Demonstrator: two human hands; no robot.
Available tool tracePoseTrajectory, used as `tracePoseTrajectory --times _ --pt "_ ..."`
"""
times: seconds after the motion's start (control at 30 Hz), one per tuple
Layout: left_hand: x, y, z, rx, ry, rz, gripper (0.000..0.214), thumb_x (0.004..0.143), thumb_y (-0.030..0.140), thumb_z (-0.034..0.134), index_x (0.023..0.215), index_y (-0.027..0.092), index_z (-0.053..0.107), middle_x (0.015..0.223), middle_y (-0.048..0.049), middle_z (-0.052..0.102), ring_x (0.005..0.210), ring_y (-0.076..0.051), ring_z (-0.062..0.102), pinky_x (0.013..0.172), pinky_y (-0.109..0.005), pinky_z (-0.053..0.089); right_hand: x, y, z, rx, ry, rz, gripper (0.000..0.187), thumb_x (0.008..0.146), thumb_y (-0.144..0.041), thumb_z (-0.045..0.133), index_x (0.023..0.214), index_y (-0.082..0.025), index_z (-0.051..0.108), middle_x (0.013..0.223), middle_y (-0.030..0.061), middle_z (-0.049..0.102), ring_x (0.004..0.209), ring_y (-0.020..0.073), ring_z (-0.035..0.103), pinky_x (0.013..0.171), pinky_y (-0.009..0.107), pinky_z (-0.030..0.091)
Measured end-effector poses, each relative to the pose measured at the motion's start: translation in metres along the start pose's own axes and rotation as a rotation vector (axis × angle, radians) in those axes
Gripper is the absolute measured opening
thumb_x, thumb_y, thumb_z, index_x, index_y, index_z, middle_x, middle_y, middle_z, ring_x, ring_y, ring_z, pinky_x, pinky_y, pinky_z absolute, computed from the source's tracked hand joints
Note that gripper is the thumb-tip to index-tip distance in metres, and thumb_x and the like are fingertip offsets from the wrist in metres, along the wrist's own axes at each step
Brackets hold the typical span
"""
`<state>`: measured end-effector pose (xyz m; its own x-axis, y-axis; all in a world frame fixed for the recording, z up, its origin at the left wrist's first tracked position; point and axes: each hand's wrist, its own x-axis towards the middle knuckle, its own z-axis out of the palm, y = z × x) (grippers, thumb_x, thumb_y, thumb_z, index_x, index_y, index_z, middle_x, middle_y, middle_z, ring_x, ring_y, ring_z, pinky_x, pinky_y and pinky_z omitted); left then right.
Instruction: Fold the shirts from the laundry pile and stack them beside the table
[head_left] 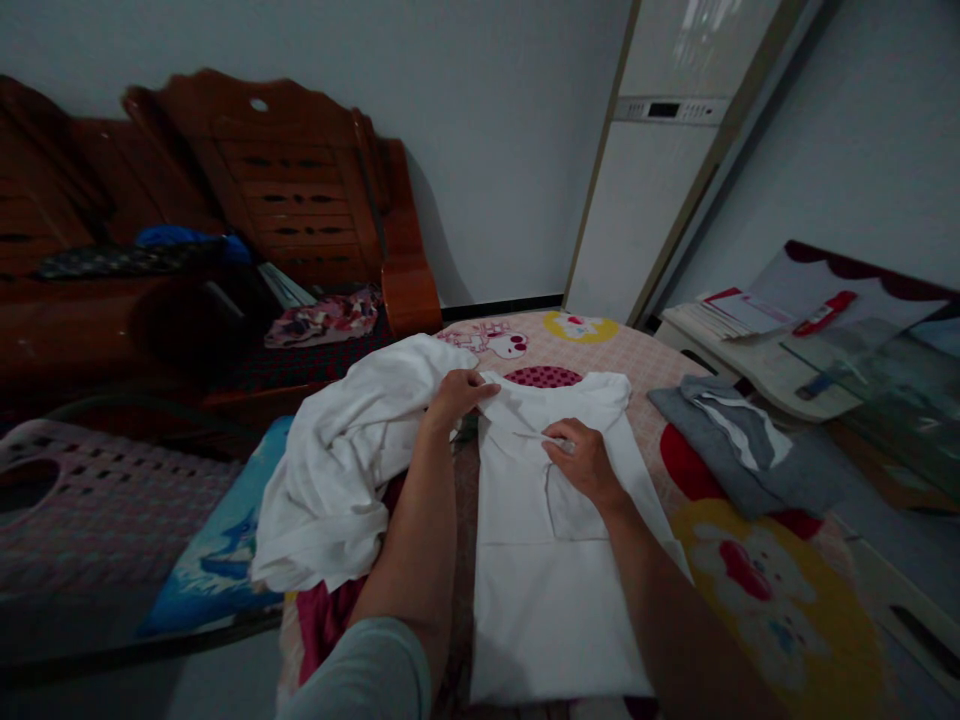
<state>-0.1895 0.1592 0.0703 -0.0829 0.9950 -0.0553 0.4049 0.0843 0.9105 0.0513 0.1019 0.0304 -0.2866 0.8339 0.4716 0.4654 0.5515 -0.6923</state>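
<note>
A white T-shirt [555, 610] lies flat on the table, narrowed to a long strip with its neckline at the far end. At its far left shoulder corner, my left hand [459, 395] pinches the cloth. My right hand [581, 455] is closed over the upper middle of the shirt, thumb and fingers gripping a bit of fabric there. Small creases run between the two hands. To the left of my left forearm is a loose heap of white cloth [337, 460]. Folded grey clothing [742, 440] with a white patch rests at the right.
A patterned pink tablecloth [645, 350] covers the round table. Behind stands a carved wooden bench [292, 190] with clothes on it. A woven plastic chair [112, 510] and a blue cushion [225, 550] are at left. A side stand [780, 350] with papers is at right.
</note>
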Motion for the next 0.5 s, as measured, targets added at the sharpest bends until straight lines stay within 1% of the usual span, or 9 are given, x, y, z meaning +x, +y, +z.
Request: tracePoseTrajectory --times 0.07,0.1,0.17,0.2,0.27,0.37,0.43,0.5 --pt "-0.002 0.006 0.009 -0.18 0.002 0.005 0.015 0.068 0.024 0.071 0.073 0.015 0.06 0.055 0.005 0.054 0.049 -0.01 0.052 0.05 -0.021 0.043 -0.001 -0.006 -0.002 0.072 -0.049 0.116 0.01 0.076 -0.02 0.06 0.082 -0.017 0.068 0.059 -0.0042 0.056 0.056 0.0102 0.051 0.057 0.022 0.043" --pt "-0.002 0.009 0.015 -0.243 -0.01 0.02 0.017 0.068 0.021 0.07 0.081 0.015 0.062 0.057 0.0051 0.055 0.05 -0.01 0.053 0.051 -0.021 0.045 -0.001 -0.008 -0.004 0.12 -0.075 0.17 0.018 0.075 -0.02 0.06 0.09 -0.016 0.069 0.053 -0.0078 0.047 0.049 0.0081 0.044 0.051 0.02 0.038" --pt "-0.003 0.013 0.028 -0.3 -0.06 0.057 0.027 0.069 0.016 0.067 0.095 0.014 0.065 0.058 0.0055 0.055 0.052 -0.009 0.053 0.053 -0.022 0.049 -0.003 -0.01 -0.007 0.236 -0.121 0.261 0.036 0.074 -0.022 0.061 0.109 -0.015 0.068 0.049 -0.0119 0.033 0.043 0.0062 0.034 0.045 0.018 0.033" --pt "-0.003 0.014 0.035 -0.299 -0.09 0.076 0.03 0.07 0.014 0.064 0.099 0.014 0.066 0.058 0.0055 0.054 0.053 -0.009 0.053 0.054 -0.022 0.051 -0.003 -0.01 -0.008 0.294 -0.138 0.304 0.044 0.074 -0.024 0.061 0.116 -0.015 0.066 0.049 -0.0127 0.03 0.041 0.0058 0.032 0.043 0.018 0.033" --pt "-0.002 0.013 0.049 -0.258 -0.147 0.105 0.031 0.071 0.012 0.06 0.1 0.013 0.07 0.059 0.0048 0.054 0.054 -0.009 0.053 0.056 -0.022 0.053 -0.004 -0.009 -0.011 0.389 -0.161 0.394 0.049 0.074 -0.029 0.062 0.121 -0.014 0.065 0.049 -0.0128 0.03 0.039 0.0054 0.033 0.041 0.018 0.035" --pt "0.001 0.008 0.064 -0.111 -0.188 0.171 0.032 0.073 0.01 0.055 0.099 0.013 0.074 0.062 0.0033 0.058 0.055 -0.008 0.053 0.058 -0.021 0.052 -0.004 -0.006 -0.015 0.429 -0.202 0.479 0.046 0.073 -0.036 0.065 0.111 -0.011 0.07 0.048 -0.0106 0.04 0.036 0.0058 0.04 0.037 0.019 0.035" --pt "0.001 0.006 0.07 0.011 -0.191 0.261 0.035 0.073 0.009 0.054 0.101 0.013 0.075 0.065 0.0017 0.063 0.058 -0.009 0.055 0.062 -0.021 0.051 -0.004 -0.004 -0.016 0.428 -0.24 0.511 0.045 0.071 -0.037 0.067 0.107 -0.01 0.072 0.05 -0.0078 0.049 0.035 0.0069 0.045 0.035 0.019 0.036" --pt "0.0 0.007 0.072 0.088 -0.195 0.359 0.037 0.075 0.009 0.053 0.103 0.014 0.076 0.073 -0.0008 0.069 0.065 -0.011 0.059 0.068 -0.022 0.05 -0.004 -0.002 -0.016 0.439 -0.275 0.536 0.048 0.07 -0.038 0.068 0.109 -0.01 0.07 0.052 -0.0061 0.054 0.034 0.008 0.048 0.035 0.019 0.037"
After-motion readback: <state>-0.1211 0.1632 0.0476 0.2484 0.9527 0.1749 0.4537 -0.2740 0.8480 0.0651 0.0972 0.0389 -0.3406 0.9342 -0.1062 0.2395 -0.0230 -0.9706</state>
